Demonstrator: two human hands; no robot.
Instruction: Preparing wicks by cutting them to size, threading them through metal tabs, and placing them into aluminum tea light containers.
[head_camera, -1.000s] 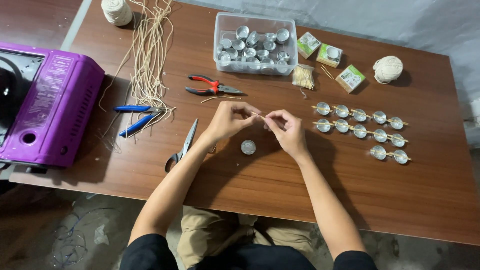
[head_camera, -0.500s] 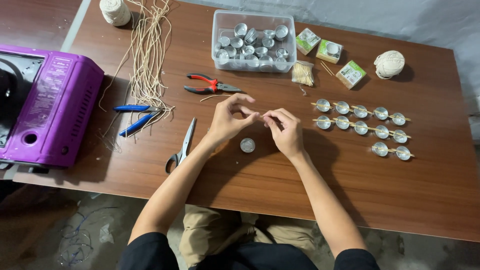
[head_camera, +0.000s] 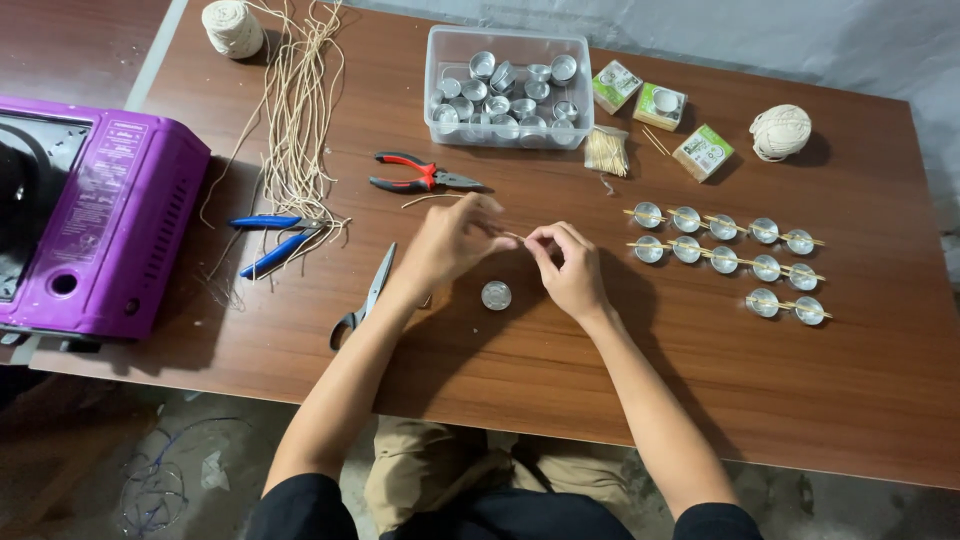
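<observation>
Hands barely shifted; left hand (head_camera: 455, 240) and right hand (head_camera: 568, 268) pinch thin wick (head_camera: 512, 236) above single empty cup (head_camera: 496, 295). Three rows of finished cups (head_camera: 724, 258) done; tub of empty cups (head_camera: 508, 75) remains.

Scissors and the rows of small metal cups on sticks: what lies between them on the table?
In the head view, between the scissors and the cup rows lie one loose metal cup and, above it, both hands: left hand, right hand, pinching a thin wick.
</observation>
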